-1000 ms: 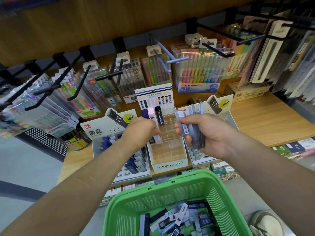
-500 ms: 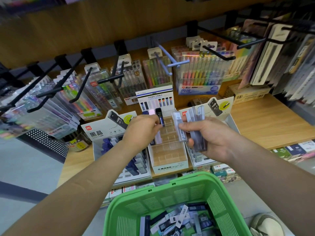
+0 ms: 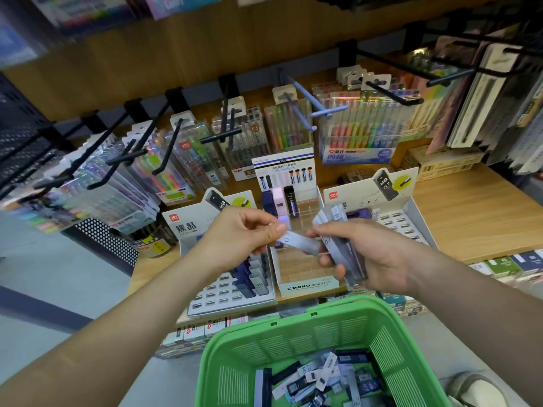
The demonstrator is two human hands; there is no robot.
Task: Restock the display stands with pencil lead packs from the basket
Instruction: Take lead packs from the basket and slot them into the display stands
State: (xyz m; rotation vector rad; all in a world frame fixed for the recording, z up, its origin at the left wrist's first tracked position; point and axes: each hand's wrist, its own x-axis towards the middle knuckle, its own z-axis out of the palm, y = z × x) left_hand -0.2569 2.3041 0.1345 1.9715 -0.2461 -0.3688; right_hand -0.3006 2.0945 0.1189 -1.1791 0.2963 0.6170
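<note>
A wooden shop shelf (image 3: 470, 218) carries the display stands. Over the middle MONO stand (image 3: 305, 286), the left hand (image 3: 238, 233) pinches one end of a pencil lead pack (image 3: 296, 240) between thumb and forefinger. The pack's other end meets the right hand (image 3: 379, 257), whose curled fingers grip a bundle of packs (image 3: 346, 254). More loose packs (image 3: 323, 377) lie in the green basket (image 3: 293, 342) below.

Lead packs (image 3: 323, 377) in green basket (image 3: 293, 333)
</note>
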